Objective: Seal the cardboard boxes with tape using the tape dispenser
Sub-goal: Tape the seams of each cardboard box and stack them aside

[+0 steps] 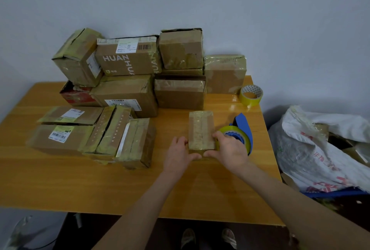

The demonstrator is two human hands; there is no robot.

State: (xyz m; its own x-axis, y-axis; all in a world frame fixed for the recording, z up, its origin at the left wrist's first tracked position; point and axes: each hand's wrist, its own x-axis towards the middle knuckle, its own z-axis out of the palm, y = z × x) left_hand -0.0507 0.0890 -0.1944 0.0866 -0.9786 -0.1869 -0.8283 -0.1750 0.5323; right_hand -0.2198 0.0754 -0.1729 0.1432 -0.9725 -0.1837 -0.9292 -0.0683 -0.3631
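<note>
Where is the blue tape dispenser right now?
Head view: the blue tape dispenser stands right of the small taped cardboard box, just behind the right hand.

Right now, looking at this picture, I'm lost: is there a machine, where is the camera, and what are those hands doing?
There is no machine: these are a person's two bare hands, seen from a camera worn on the head, looking forward and down. The left hand and right hand grip a small box, already striped with tape, from either side, thumbs at its near end. It lies on a wooden table. Just right of it stands a blue tape dispenser, partly hidden by the right hand. A spare tape roll sits at the far right corner, and many taped boxes are piled at the back left.
</note>
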